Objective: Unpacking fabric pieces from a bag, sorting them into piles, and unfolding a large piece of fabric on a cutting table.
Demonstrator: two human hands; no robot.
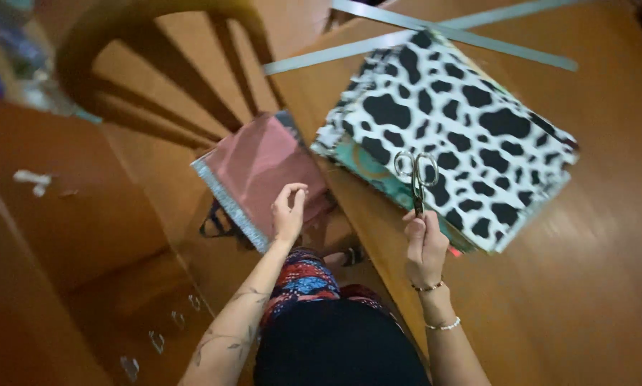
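My right hand (pixel 426 246) has its fingers curled shut around the blade end of a pair of scissors (pixel 416 179). The scissors lie with their long axis running almost straight away from me: the closed blades point back toward my body and vanish into my grip, while the two silver finger loops point away from me, resting on top of the black-and-white cow-print fabric (pixel 456 129). That fabric is the top layer of a stack of folded cloths; a teal patterned cloth (pixel 367 168) peeks out along the near left edge of the stack, and the whole pile sits at an angle on the wooden table (pixel 592 286), its near corner sticking out just past the table's edge. Beyond the stack, two long grey strips (pixel 449 32) cross each other on the tabletop.

My left hand (pixel 288 214) is off the table, lower down and to the left. Its fingers are loosely bent, thumb and forefinger close together, resting at the near edge of a folded dusty-pink fabric (pixel 260 164) with a silvery glittered border along its left side. Whether the fingers actually pinch the cloth, I cannot tell. The pink fabric sits on a wooden chair (pixel 142 64) whose curved back and spindles are visible past it. On both wrists of my right arm side I wear thin bracelets (pixel 429 287).
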